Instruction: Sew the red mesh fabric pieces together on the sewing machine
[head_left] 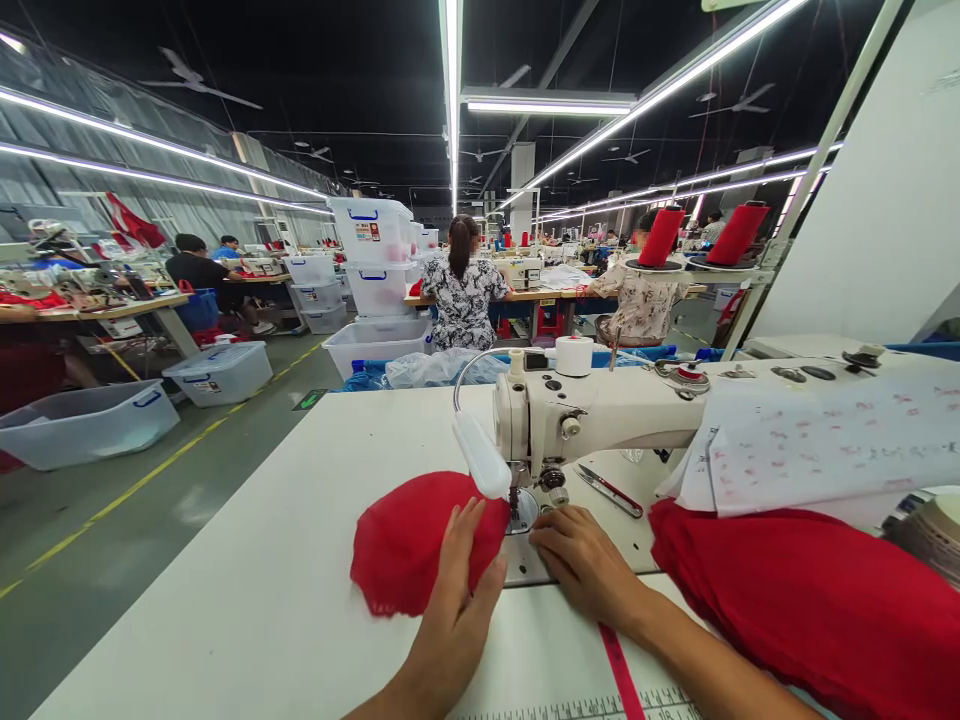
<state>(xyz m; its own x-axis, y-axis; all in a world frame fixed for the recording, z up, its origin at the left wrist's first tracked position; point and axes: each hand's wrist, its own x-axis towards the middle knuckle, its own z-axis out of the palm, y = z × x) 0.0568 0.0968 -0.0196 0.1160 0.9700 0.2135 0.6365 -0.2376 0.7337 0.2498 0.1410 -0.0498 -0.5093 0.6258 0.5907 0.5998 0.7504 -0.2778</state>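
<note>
A rounded piece of red fabric (pixel 409 545) lies on the white table left of the sewing machine (pixel 607 405), its right edge by the needle. My left hand (pixel 457 600) rests on the fabric's right part, fingers extended and apart. Just right of the needle plate (pixel 523 512), my right hand (pixel 592 565) has its fingers bent and held together near the plate; what they hold, if anything, is hidden. A narrow red strip (pixel 619 670) passes from under my right wrist over a ruler scale toward the front edge.
Snips (pixel 611 490) lie behind my right hand. To the right are a red fabric pile (pixel 810 600) and marked paper sheets (pixel 832 440). Red thread cones (pixel 661 238) stand behind. Plastic boxes (pixel 375 245) and seated people are farther off.
</note>
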